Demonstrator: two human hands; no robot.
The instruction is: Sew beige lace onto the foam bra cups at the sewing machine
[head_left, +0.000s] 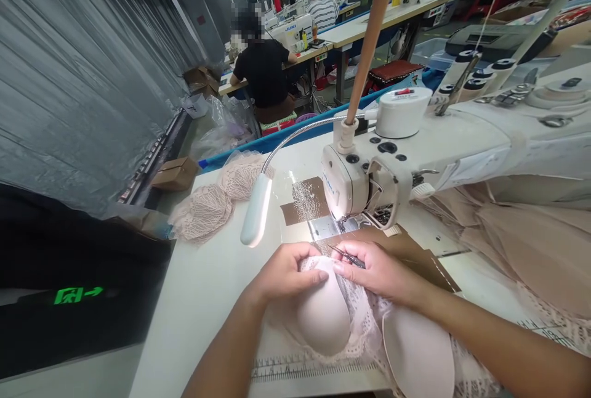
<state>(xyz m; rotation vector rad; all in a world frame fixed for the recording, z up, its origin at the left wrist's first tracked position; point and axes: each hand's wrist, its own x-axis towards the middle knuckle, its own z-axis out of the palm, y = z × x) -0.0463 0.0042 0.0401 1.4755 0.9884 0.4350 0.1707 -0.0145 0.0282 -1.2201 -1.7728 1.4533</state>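
Observation:
A pale pink lace bra [323,315] with smooth moulded cups lies across the table's front, below the sewing machine's needle area. My left hand [290,272] is closed on the upper left edge of one cup, its thumb on the cup's smooth face. Pinching the lace edge at the other side is my right hand [373,268]. That hand also holds a small dark pointed metal tool [349,256], perhaps thread snips or tweezers; its point faces left. The second cup [418,349] hangs under my right forearm near the front edge.
The white sewing machine [351,182] stands just beyond my hands, needle area lit. A lamp [257,210] on a bent neck leans at left. Lace cups [203,213] lie at the table's left edge, beige fabric [530,244] at right. A co-worker [265,65] sits ahead.

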